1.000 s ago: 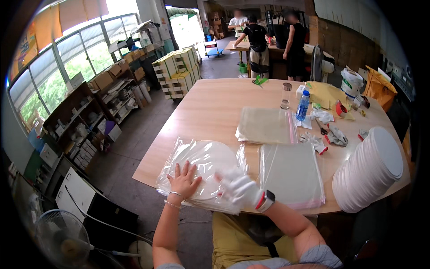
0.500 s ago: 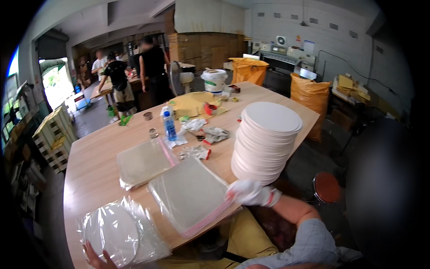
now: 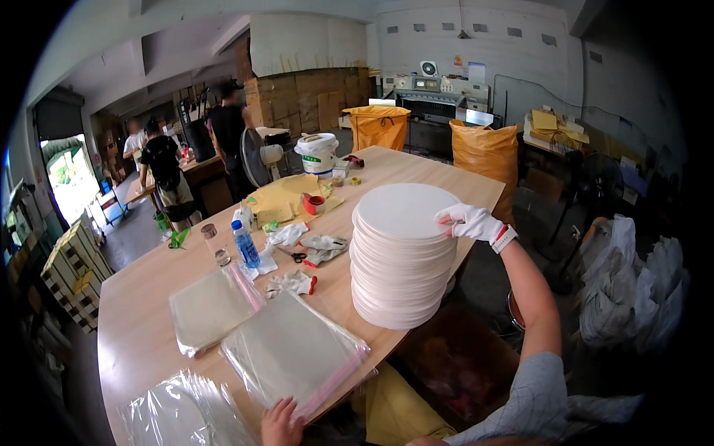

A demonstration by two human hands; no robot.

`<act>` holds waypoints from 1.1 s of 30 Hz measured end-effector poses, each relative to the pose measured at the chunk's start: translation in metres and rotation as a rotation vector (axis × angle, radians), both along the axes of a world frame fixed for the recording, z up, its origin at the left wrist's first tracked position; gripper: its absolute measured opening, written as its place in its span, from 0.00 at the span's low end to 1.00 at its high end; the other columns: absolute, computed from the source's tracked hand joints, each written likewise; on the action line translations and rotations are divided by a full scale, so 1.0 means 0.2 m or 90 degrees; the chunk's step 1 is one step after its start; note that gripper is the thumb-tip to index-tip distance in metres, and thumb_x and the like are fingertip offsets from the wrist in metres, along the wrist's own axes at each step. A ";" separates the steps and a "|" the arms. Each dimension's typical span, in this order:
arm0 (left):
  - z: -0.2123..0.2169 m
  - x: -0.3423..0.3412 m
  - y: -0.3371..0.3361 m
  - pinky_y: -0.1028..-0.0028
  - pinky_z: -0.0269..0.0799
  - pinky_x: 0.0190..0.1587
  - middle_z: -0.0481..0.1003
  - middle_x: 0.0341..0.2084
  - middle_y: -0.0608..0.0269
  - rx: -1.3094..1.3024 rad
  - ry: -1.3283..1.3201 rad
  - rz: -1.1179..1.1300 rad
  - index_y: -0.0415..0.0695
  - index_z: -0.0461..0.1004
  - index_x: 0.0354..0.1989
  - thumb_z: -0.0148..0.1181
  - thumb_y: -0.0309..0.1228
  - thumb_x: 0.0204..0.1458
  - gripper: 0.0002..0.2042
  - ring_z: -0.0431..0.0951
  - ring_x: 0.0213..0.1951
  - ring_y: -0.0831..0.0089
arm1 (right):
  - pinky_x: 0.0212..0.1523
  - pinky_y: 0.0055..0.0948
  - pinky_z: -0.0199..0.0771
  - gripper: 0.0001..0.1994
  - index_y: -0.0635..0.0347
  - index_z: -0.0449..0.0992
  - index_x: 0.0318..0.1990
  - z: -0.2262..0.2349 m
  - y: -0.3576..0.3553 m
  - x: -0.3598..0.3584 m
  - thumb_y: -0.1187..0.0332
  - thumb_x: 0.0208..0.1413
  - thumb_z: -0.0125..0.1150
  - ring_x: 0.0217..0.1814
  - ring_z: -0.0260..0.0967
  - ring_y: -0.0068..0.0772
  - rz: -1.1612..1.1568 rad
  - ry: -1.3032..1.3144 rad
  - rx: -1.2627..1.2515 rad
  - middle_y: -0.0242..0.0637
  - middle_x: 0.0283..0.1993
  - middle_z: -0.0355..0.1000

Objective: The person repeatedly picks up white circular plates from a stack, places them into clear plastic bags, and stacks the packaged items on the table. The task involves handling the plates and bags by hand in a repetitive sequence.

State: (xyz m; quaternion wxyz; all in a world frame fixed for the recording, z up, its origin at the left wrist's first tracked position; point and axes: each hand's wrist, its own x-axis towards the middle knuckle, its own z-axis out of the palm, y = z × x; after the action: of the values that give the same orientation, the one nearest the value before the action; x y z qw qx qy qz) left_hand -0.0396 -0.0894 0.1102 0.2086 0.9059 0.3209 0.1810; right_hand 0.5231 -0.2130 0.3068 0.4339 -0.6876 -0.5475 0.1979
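My right hand [image 3: 470, 221], in a white glove, rests its fingers on the right edge of the top disc of a tall stack of white round discs [image 3: 402, 256] on the wooden table [image 3: 141, 297]. My bare left hand [image 3: 281, 422] lies at the table's near edge, touching the corner of a pile of clear plastic bags with a pink strip [image 3: 294, 353]. A bagged disc in crinkled clear plastic [image 3: 186, 412] lies to the left of that hand.
A second pile of clear bags [image 3: 210, 307], a blue bottle [image 3: 245, 244], gloves, scissors, yellow paper and a white bucket [image 3: 318, 152] sit farther back. Orange sacks [image 3: 486, 152] stand beyond the table. People work at a far bench [image 3: 178, 167].
My view has swung right. My right hand has risen from the pile of bags to the top of the disc stack. My left hand has slid from the bagged disc to the bag pile's corner.
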 end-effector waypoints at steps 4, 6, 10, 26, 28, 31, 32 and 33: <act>-0.45 0.33 0.20 0.33 0.34 0.56 0.48 0.63 0.55 -0.064 0.225 0.044 0.46 0.56 0.60 0.50 0.49 0.49 0.32 0.39 0.65 0.49 | 0.46 0.23 0.69 0.19 0.67 0.68 0.51 0.06 -0.06 0.02 0.82 0.47 0.50 0.42 0.71 0.29 -0.045 -0.025 -0.009 0.42 0.46 0.70; -0.50 0.42 0.20 0.33 0.36 0.55 0.46 0.64 0.51 -0.045 0.234 0.122 0.45 0.56 0.60 0.48 0.51 0.49 0.33 0.37 0.65 0.46 | 0.46 0.23 0.70 0.19 0.67 0.69 0.50 0.05 -0.06 0.05 0.83 0.47 0.50 0.42 0.71 0.29 -0.033 -0.046 0.004 0.41 0.46 0.70; -0.54 0.51 0.18 0.32 0.37 0.55 0.43 0.64 0.45 -0.049 0.218 0.225 0.44 0.55 0.61 0.48 0.52 0.49 0.34 0.33 0.66 0.47 | 0.45 0.23 0.71 0.18 0.67 0.70 0.48 0.03 -0.08 0.07 0.84 0.47 0.49 0.41 0.71 0.28 0.035 -0.089 0.026 0.38 0.46 0.69; 0.38 1.10 -0.11 0.69 0.64 0.53 0.67 0.52 0.55 -0.879 -0.509 -0.372 0.43 0.62 0.56 0.52 0.34 0.55 0.20 0.68 0.52 0.61 | 0.16 0.32 0.65 0.05 0.58 0.70 0.27 0.08 -0.14 -0.51 0.78 0.40 0.57 0.20 0.65 0.37 0.006 -0.762 0.387 0.34 0.21 0.66; 0.53 1.14 -0.10 0.66 0.64 0.53 0.66 0.53 0.57 -1.171 -0.681 -0.392 0.41 0.58 0.58 0.52 0.34 0.55 0.23 0.68 0.52 0.60 | 0.13 0.33 0.60 0.04 0.56 0.70 0.24 0.04 -0.25 -0.74 0.75 0.39 0.58 0.18 0.62 0.36 0.050 -0.817 0.379 0.35 0.21 0.64; 0.55 1.11 -0.04 0.65 0.68 0.51 0.66 0.50 0.56 -1.087 -0.641 -0.223 0.39 0.57 0.57 0.53 0.31 0.53 0.24 0.70 0.50 0.62 | 0.26 0.29 0.73 0.06 0.57 0.70 0.27 -0.05 -0.35 -0.95 0.70 0.41 0.60 0.32 0.71 0.37 0.148 -0.845 0.379 0.39 0.34 0.71; 0.51 1.04 -0.04 0.67 0.69 0.49 0.68 0.48 0.56 -1.007 -0.646 -0.184 0.39 0.59 0.55 0.54 0.29 0.52 0.22 0.71 0.48 0.64 | 0.32 0.30 0.73 0.07 0.57 0.70 0.29 -0.06 -0.34 -0.98 0.69 0.41 0.60 0.36 0.70 0.37 0.210 -0.792 0.343 0.40 0.37 0.70; 0.47 0.95 -0.03 0.69 0.69 0.47 0.69 0.46 0.57 -0.928 -0.650 -0.144 0.38 0.61 0.53 0.55 0.28 0.51 0.21 0.72 0.46 0.67 | 0.38 0.32 0.73 0.09 0.58 0.70 0.31 -0.07 -0.33 -1.01 0.68 0.41 0.61 0.40 0.70 0.38 0.274 -0.739 0.305 0.40 0.39 0.70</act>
State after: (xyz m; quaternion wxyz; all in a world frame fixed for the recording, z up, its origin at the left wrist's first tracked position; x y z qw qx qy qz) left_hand 0.1508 -0.0956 0.2047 0.8659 0.3842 0.1333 0.2914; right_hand 0.3217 -0.2780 0.2923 0.1605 -0.4425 -0.8462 -0.2499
